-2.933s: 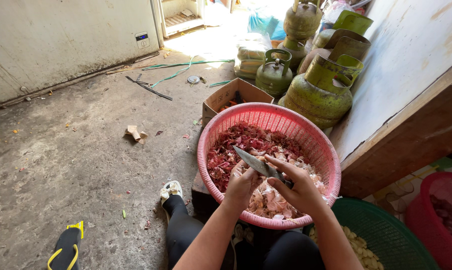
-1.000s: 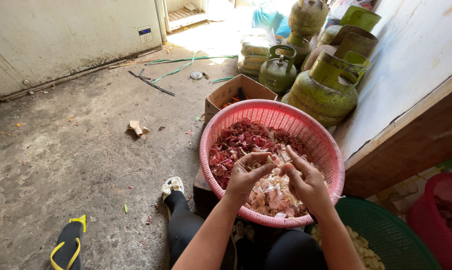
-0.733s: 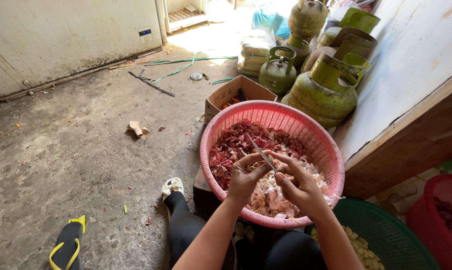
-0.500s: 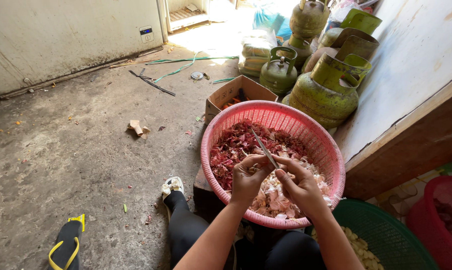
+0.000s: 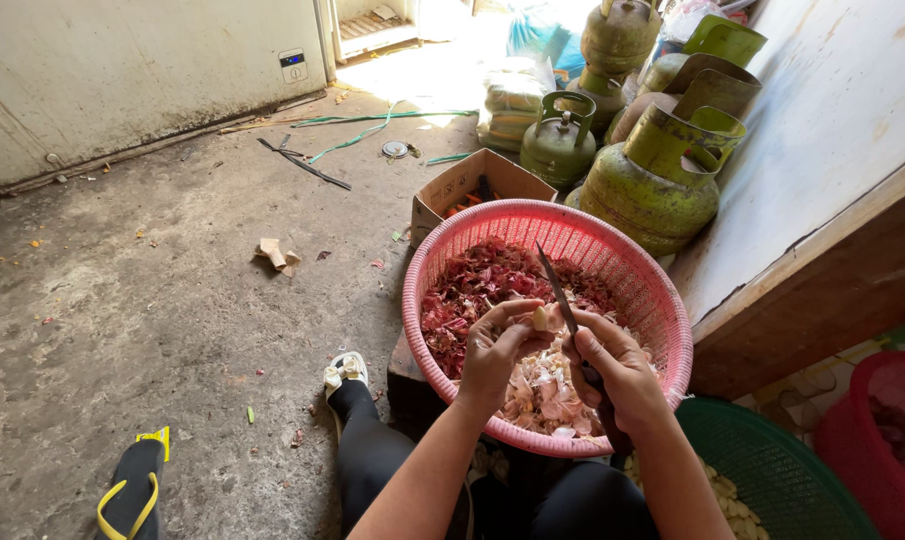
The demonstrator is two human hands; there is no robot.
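A round pink plastic basket (image 5: 662, 300) sits in front of me, holding red and pale peelings (image 5: 482, 285). Over its near side my left hand (image 5: 497, 350) pinches a small pale clove (image 5: 539, 318) between thumb and fingers. My right hand (image 5: 617, 375) is closed on a knife (image 5: 557, 290), whose thin blade points up and away, its edge right beside the clove. Both hands nearly touch above the pile of pale skins.
Green gas cylinders (image 5: 652, 185) stand behind the basket beside a white wall. An open cardboard box (image 5: 467, 185) lies at the basket's far left. A green basket (image 5: 772, 470) of peeled cloves and a red basket (image 5: 877, 430) sit at right. A sandal (image 5: 132, 480) lies on the concrete floor.
Over the frames the hands stayed above the basket's near side; the knife blade swung from lying flat across the hands to pointing upward beside the clove.
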